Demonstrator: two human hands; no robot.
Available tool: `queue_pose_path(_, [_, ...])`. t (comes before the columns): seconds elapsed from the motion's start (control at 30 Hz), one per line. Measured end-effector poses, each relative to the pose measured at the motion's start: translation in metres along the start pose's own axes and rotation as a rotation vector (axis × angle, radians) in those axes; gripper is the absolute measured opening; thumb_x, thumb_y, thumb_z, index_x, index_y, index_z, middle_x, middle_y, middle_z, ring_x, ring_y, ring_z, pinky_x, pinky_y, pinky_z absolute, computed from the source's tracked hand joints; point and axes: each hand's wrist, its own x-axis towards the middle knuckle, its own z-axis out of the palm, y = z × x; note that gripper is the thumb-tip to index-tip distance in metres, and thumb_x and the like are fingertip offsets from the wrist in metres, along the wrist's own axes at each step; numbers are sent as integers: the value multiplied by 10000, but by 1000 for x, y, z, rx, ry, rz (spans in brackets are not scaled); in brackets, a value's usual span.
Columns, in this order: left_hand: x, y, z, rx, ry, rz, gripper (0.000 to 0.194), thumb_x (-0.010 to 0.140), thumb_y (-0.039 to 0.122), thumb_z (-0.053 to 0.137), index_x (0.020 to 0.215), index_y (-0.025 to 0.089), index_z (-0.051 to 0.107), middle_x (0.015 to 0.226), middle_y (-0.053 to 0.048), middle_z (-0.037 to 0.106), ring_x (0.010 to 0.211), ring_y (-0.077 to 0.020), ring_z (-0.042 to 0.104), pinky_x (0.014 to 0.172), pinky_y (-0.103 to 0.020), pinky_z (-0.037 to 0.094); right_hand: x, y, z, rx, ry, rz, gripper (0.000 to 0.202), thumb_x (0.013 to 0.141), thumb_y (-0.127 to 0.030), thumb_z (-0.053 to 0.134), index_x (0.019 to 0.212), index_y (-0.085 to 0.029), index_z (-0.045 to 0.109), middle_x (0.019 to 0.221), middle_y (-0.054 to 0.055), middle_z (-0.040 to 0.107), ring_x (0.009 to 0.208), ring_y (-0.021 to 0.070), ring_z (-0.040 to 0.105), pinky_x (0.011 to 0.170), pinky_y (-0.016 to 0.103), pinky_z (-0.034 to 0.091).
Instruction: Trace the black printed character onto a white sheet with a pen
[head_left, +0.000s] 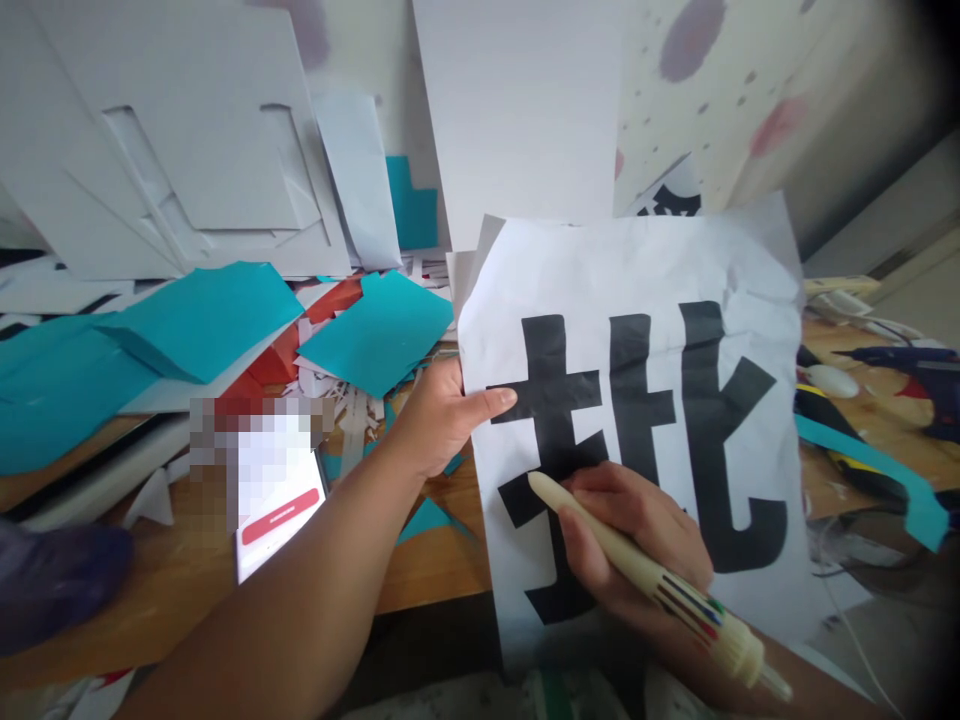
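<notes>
A large white paper sheet [667,270] printed with a bold black Chinese character is held up in front of me, its top edge creased. My left hand [450,410] grips the sheet's left edge, thumb on the front and the other fingers hidden behind. In my right hand [637,530] is a thick cream multicolour pen [622,550], its tip end pointing up and left over the character's lower left strokes. Whether the tip touches the paper I cannot tell.
Teal paper pieces [382,330], red scraps and white shreds litter the wooden table [427,575]. A lit phone [277,500] lies left of my forearm. White boards [225,180] lean on the wall. A glue gun [915,375] and a teal strip [877,460] lie at right.
</notes>
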Motion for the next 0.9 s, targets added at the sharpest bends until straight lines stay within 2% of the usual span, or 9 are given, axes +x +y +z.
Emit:
queue_pose_path(0.37, [-1, 2, 2, -6, 19, -25, 288, 701, 299, 809, 950, 172, 742, 968, -65, 767, 880, -249, 700, 783, -362, 560, 1, -6, -5, 43, -7, 217, 86, 834, -163, 644, 852, -246, 630, 732, 28, 676, 578, 192, 664, 506, 314, 596])
queue_pose_path(0.6, [2, 0, 3, -15, 65, -84, 305, 657, 286, 840, 919, 165, 739, 927, -59, 765, 833, -231, 696, 763, -348, 546, 6, -8, -16, 209, -22, 315, 107, 851, -130, 608, 843, -236, 614, 769, 21, 705, 677, 184, 711, 548, 274, 592])
queue_pose_path(0.7, [0, 2, 4, -67, 69, -137, 379, 647, 277, 848, 987, 161, 727, 984, -72, 766, 896, -244, 698, 804, -362, 544, 7, -3, -10, 273, -60, 166, 88, 825, -137, 627, 818, -224, 614, 728, 10, 692, 631, 169, 696, 536, 266, 586])
queue_pose_path(0.8, [-13, 5, 3, -14, -28, -182, 451, 647, 281, 856, 1056, 159, 712, 1054, -88, 756, 971, -255, 691, 854, -373, 535, 6, 6, 2, 351, -53, -37, 54, 814, -169, 640, 824, -211, 607, 707, 7, 676, 552, 145, 651, 489, 255, 552])
queue_pose_path(0.87, [-28, 4, 0, 78, -85, -297, 416, 664, 311, 847, 1022, 151, 712, 984, -91, 761, 879, -242, 707, 783, -365, 554, 5, 10, 9, 376, -58, -87, 66, 815, -176, 653, 853, -203, 606, 725, 18, 683, 563, 144, 652, 496, 256, 548])
queue_pose_path(0.9, [-36, 2, -1, 117, -77, -363, 375, 681, 336, 833, 981, 147, 708, 911, -83, 760, 791, -223, 708, 716, -350, 561, 5, 12, 11, 379, -63, -97, 75, 816, -176, 661, 859, -203, 606, 731, 22, 687, 576, 147, 659, 504, 256, 550])
